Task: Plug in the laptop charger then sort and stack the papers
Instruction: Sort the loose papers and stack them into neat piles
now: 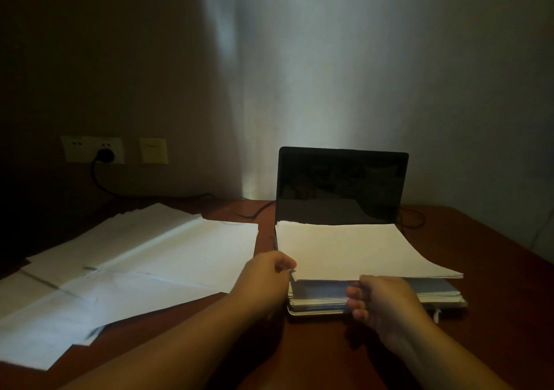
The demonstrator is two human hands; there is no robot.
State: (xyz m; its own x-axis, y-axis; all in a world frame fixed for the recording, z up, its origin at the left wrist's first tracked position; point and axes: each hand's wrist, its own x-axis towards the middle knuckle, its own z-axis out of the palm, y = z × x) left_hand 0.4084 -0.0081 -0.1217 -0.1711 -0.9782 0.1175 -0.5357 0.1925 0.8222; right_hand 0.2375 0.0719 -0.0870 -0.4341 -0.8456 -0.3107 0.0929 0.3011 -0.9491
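Note:
A stack of white papers point(353, 248) lies over the keyboard of the open black laptop point(341, 182), its top sheets lifted at the near edge. My left hand point(266, 272) pinches the stack's near left corner. My right hand point(380, 299) has its fingers curled round the near edge of the lower sheets. The charger's black plug point(105, 156) sits in the wall socket point(93, 149), and its cable point(168, 194) runs along the table's back toward the laptop. Loose white sheets point(144, 257) are spread over the left of the table.
The brown wooden table point(494, 257) ends at the wall behind and drops off on the right. A second, yellowish wall plate point(153, 150) is right of the socket. More cable point(415, 215) loops behind the laptop's right side. The room is dim.

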